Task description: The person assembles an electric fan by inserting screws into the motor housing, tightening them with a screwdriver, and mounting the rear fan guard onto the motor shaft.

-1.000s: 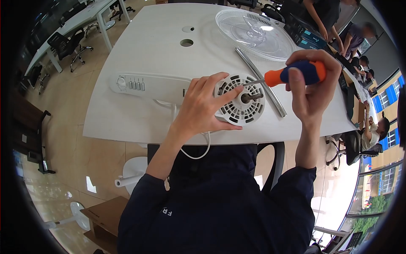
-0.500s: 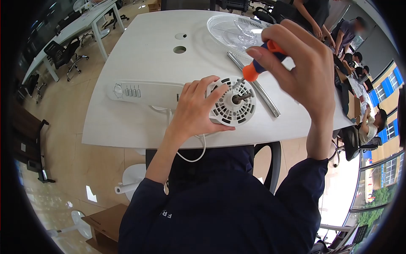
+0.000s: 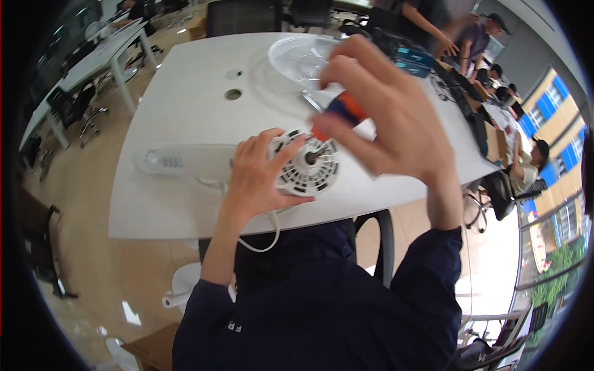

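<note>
My left hand (image 3: 255, 172) grips the round white slotted motor housing (image 3: 322, 176) of a fan body, with thumb below and fingers above. A grey shaft sticks out of its centre. The white control column (image 3: 192, 161) with buttons extends to the left, and a white cable (image 3: 274, 232) loops over the table edge. Above the housing, my right hand (image 3: 396, 117) is closed round an orange and dark blue screwdriver (image 3: 343, 110), whose tip is blurred near the housing's upper slots.
A clear fan guard (image 3: 294, 59) lies on the white table (image 3: 167, 213), beside a partly hidden metal tube (image 3: 310, 100). Black boxes (image 3: 413, 60) and people stand at the upper right. An office chair (image 3: 377, 238) is below the front edge.
My right hand has moved left over the housing with the screwdriver, now more upright. The camera view has shifted, and my left hand still holds the housing.
</note>
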Motion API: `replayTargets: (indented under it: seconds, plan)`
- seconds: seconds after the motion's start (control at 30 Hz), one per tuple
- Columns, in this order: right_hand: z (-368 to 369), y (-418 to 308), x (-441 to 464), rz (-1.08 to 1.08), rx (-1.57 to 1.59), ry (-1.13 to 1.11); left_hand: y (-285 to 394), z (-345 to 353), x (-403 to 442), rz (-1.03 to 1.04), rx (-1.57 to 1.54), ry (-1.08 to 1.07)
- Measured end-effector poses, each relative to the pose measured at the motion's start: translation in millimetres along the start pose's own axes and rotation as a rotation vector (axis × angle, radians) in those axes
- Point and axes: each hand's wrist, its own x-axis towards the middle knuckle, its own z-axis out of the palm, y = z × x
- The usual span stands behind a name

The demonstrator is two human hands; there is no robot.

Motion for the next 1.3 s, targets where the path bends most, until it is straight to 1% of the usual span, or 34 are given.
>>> replayTargets:
  seconds: [0.03, 0.07, 0.17, 0.2, 0.27, 0.3, 0.33, 0.37, 0.4, 0.43, 0.47, 0.5, 0.57, 0.6, 0.67, 0.7, 0.73, 0.77, 0.87, 0.93, 0.97, 1.0, 1.07, 1.1, 1.13, 1.2, 1.23, 1.27, 1.3]
  plan:
    - [-7, -2, 0, 0.047, 0.144, -0.126, 2, -1, 0, -0.001, 0.015, -0.002]
    - [-7, 1, 1, -0.038, 0.176, -0.114, 3, -2, 2, 0.018, 0.0, 0.014]
    - [8, 14, 0, -0.141, 0.252, -0.061, 6, -7, 5, -0.042, 0.049, -0.104]
    - [10, 13, -2, -0.134, 0.129, -0.049, 8, -9, 6, -0.032, 0.047, -0.1]
    - [10, 11, -2, -0.126, -0.005, -0.032, 10, -12, 12, -0.089, 0.036, -0.2]
    - [8, 9, -1, -0.024, -0.054, -0.084, 11, -13, 15, -0.079, 0.035, -0.195]
    - [7, 7, -1, 0.079, -0.102, -0.135, 12, -15, 18, -0.107, 0.023, -0.247]
    - [6, 3, 1, 0.092, 0.025, -0.053, 12, -16, 20, -0.136, 0.011, -0.3]
    - [5, 5, 1, 0.092, 0.019, -0.048, 13, -17, 22, -0.13, 0.013, -0.297]
    - [6, 9, 2, 0.093, 0.159, -0.046, 14, -19, 24, -0.132, 0.017, -0.337]
    - [7, 13, 3, 0.092, 0.225, -0.044, 14, -19, 26, -0.135, 0.021, -0.374]
    - [9, 17, 4, 0.091, 0.292, -0.042, 12, -18, 28, -0.13, 0.022, -0.372]
    - [13, 24, 5, 0.034, 0.005, 0.004, 10, -13, 29, 0.054, 0.065, -0.223]
    - [12, 23, 7, 0.034, 0.003, 0.004, 10, -13, 30, 0.055, 0.064, -0.222]
    - [10, 22, 11, 0.276, -0.201, -0.112, 9, -12, 36, 0.051, -0.012, -0.306]
    - [14, 30, 9, 0.224, -0.198, -0.048, 7, -10, 37, 0.049, -0.008, -0.306]
    - [19, 39, 8, 0.221, -0.192, -0.048, 5, -7, 37, 0.053, -0.028, -0.302]
    - [23, 46, 10, 0.1, -0.022, 0.084, 2, -5, 38, 0.055, -0.047, -0.299]
    - [20, 58, 13, 0.064, 0.372, 0.099, -2, -3, 39, 0.081, -0.059, -0.274]
    - [25, 71, 14, 0.019, 0.236, 0.038, -1, -3, 42, 0.068, -0.07, -0.256]
    - [26, 71, 12, 0.076, 0.026, 0.032, -1, -3, 43, 0.056, -0.084, -0.241]
    - [25, 71, 12, 0.072, 0.034, 0.033, -3, -1, 43, 0.049, -0.078, -0.242]
    - [20, 65, 16, 0.21, -0.044, -0.017, -10, 4, 45, 0.003, -0.123, -0.243]
    - [23, 77, 13, 0.097, 0.072, 0.013, -13, 5, 48, -0.008, -0.117, -0.249]
    - [24, 84, 13, 0.095, 0.084, 0.013, -16, 5, 52, -0.008, -0.135, -0.255]
    - [26, 93, 13, 0.115, 0.324, 0.001, -21, 9, 56, -0.02, -0.15, -0.263]
    - [26, 96, 18, 0.156, 0.333, -0.085, -23, 12, 57, -0.008, -0.148, -0.248]
    - [27, 97, 22, 0.149, 0.342, -0.087, -26, 14, 58, 0.006, -0.146, -0.232]
    - [28, 96, 24, 0.211, 0.156, -0.112, -29, 15, 58, 0.021, -0.155, -0.225]
